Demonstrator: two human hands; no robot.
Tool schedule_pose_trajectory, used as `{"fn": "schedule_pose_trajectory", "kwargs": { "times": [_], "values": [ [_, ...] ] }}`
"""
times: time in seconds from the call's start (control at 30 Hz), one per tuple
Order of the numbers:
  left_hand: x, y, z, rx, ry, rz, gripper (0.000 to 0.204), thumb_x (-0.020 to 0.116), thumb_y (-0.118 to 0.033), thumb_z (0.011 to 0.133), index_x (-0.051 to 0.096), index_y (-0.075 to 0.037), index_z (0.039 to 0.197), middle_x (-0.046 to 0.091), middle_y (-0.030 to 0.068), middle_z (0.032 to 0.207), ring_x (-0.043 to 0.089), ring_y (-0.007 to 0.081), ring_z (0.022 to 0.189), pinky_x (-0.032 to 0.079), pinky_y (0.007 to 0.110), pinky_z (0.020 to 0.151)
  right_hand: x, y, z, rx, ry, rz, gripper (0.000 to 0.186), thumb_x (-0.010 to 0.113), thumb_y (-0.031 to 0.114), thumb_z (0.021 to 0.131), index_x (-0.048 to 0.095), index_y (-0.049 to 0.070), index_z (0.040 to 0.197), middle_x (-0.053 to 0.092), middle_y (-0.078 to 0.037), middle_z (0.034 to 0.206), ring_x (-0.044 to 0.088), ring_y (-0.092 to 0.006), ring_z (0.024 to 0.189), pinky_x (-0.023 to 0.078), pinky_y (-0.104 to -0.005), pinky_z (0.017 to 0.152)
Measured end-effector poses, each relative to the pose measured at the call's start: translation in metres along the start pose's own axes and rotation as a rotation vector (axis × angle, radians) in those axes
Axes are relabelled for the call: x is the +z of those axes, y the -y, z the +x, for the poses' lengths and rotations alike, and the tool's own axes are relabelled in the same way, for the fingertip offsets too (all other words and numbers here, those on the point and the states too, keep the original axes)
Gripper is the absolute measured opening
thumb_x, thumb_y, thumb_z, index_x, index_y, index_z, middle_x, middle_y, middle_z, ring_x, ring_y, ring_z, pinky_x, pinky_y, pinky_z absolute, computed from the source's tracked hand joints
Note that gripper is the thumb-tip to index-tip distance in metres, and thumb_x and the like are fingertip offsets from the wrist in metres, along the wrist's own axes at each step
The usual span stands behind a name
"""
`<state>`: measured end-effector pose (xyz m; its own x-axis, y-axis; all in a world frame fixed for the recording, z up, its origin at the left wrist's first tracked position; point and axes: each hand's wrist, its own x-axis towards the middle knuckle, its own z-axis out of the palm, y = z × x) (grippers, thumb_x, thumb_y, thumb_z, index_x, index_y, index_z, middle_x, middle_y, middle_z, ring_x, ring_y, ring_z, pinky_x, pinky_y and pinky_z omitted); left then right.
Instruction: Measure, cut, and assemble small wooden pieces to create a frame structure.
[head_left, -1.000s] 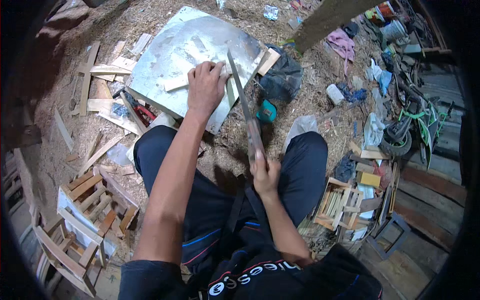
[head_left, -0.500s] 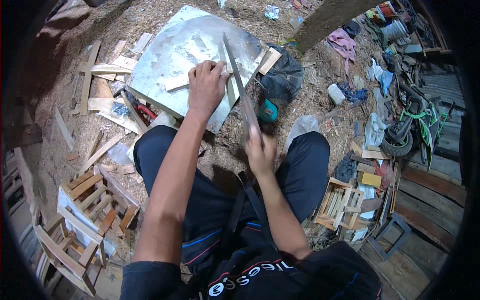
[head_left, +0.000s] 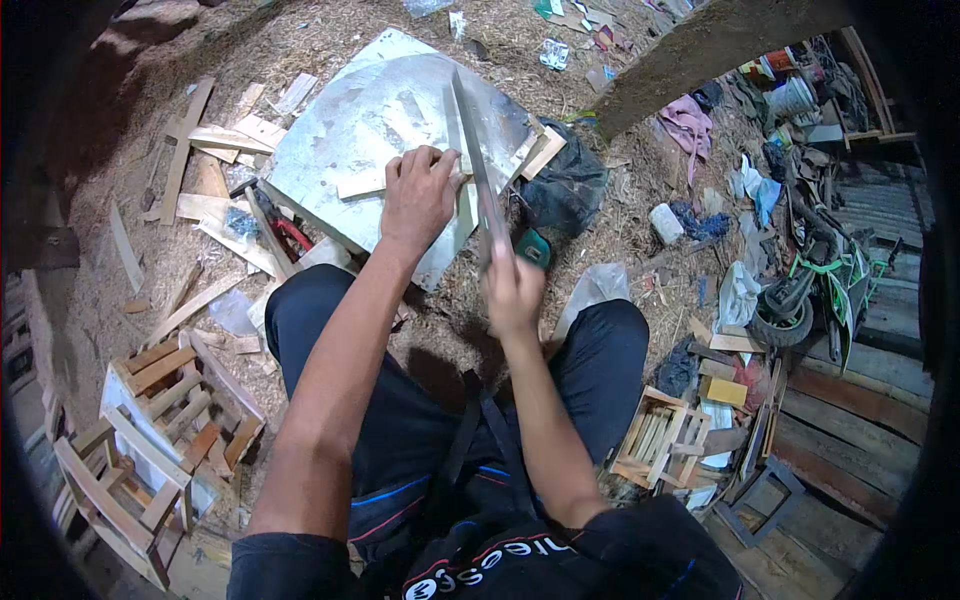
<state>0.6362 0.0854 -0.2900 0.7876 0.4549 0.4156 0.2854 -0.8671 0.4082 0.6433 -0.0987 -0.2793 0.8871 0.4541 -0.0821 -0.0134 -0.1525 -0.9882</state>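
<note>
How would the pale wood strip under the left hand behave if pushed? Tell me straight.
The pale wood strip likely feels stiff: its visible part lies straight. It is probably light, being slim. Looking flat-sided, it would probably slide on the grey worktop rather than roll.

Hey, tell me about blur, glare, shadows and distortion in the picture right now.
Head view: motion blur smears the saw and right hand, while the left hand on the wooden strip looks sharper; head view: pale sheen on the slab, dark shadow between the knees; head view: the slab's edges look bowed, and a black fisheye border swallows the corners.
</note>
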Motion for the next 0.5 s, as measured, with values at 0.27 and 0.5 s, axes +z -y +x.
{"fn": "schedule_pose_trajectory", "kwargs": {
  "times": [0.27,0.5],
  "values": [
    [-0.004,0.003,0.001,0.001,-0.002,0.008,0.031,0.065,-0.025,0.09,0.062,-0.011,0.118,0.057,0.0075,0.103,0.054,0.0239,0.104,0.036,0.041,0.096,-0.041,-0.005,-0.09,0.078,0.012,0.057,0.043,0.054,0.03,0.102,0.063,0.001,0.072,0.051,0.0,0.053,0.049,-0.0097,0.048,0.036,-0.0305,0.047],
    [-0.002,0.004,0.003,0.021,-0.013,0.029,0.031,0.066,-0.023,0.09,0.061,-0.011,0.118,0.057,0.0071,0.103,0.054,0.0241,0.103,0.036,0.042,0.095,0.011,0.016,0.013,0.061,-0.006,-0.001,0.05,0.054,0.033,0.103,0.047,0.006,0.062,0.045,0.005,0.056,0.04,-0.0058,0.05,0.03,-0.0268,0.046]
  ]
}}
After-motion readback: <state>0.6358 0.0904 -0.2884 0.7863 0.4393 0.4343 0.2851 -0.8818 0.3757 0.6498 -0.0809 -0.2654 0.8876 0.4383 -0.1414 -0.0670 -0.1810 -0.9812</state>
